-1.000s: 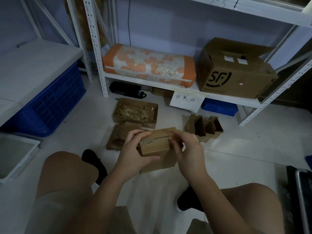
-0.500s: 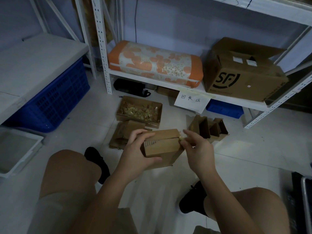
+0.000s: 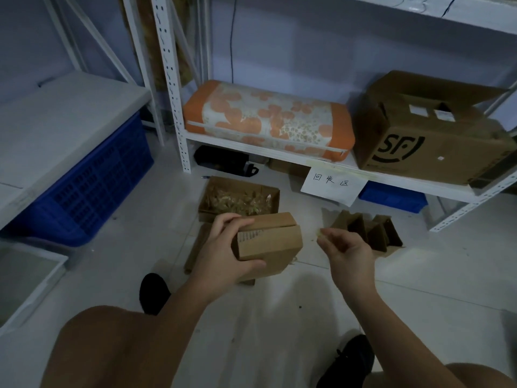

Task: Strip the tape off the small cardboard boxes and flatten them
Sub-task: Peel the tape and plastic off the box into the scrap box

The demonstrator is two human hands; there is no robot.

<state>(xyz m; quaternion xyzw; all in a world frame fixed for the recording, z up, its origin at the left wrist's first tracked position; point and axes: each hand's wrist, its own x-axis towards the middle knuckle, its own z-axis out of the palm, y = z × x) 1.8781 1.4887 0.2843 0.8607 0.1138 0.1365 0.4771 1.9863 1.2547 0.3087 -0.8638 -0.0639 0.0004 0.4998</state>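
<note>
While left hand holds box (floor gap right), right hand apart.

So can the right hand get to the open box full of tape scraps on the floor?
Probably yes: the right hand pinches only a tape scrap, and nothing blocks the open cardboard scrap box ahead.

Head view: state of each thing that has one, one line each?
Small box: top flaps closed, not flattened, held off the floor.
Left hand: grips the small box.
Right hand: pinches a tape scrap, apart from the box.
SF box: on shelf, top flap open.
Tray box: open, filled with tape scraps.
</note>
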